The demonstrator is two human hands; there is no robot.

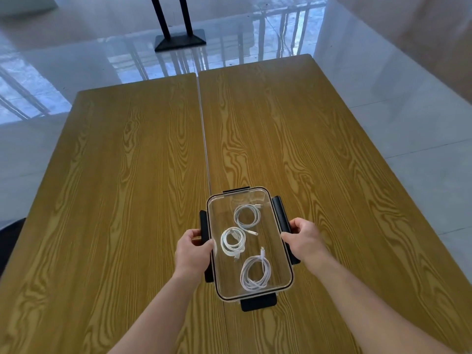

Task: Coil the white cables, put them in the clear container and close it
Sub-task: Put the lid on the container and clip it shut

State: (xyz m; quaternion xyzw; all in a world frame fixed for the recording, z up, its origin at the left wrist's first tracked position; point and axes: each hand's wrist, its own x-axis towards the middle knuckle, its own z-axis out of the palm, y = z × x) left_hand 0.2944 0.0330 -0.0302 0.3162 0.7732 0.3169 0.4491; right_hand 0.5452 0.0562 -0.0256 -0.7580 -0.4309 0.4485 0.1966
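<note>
A clear rectangular container with a clear lid and black latches sits on the wooden table near its front. Through the lid I see three coiled white cables: one at the far end, one in the middle left and one at the near end. My left hand grips the black latch on the container's left long side, thumb on the lid's edge. My right hand grips the black latch on the right long side. The near latch sticks out flat toward me.
Two wood-grain tables stand pushed together with a narrow seam running away from the container. Beyond them is a glossy tiled floor with a black stand base. A dark object shows at the left edge.
</note>
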